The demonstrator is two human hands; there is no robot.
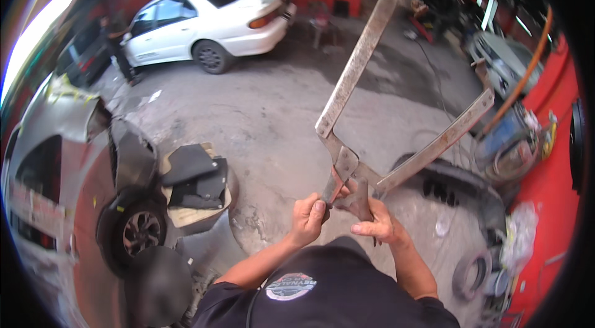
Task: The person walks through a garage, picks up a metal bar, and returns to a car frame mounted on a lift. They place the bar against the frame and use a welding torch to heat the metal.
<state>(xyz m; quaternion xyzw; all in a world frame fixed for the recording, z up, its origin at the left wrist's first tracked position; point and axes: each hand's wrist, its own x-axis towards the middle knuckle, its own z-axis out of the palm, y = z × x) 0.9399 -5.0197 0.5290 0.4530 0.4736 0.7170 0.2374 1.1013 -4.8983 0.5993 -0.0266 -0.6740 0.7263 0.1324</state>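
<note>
In front of my body I hold a large worn-metal locking clamp (345,164) with two long arms spread in a wide V. Its left arm (356,70) reaches up and away, and the right arm (437,142) slants out to the right. My left hand (308,221) is wrapped round the left handle, thumb on top. Around the right handle my right hand (379,224) is closed, its thumb pointing inward. Both arm tips are clear of other things, with nothing between them.
A damaged grey car (80,173) stands close on the left, beside stacked dark panels (195,173). Farther off, a person (116,49) stands by a white car (211,18). A black bumper (458,185), a tire (472,273) and a red wall (548,204) are at the right.
</note>
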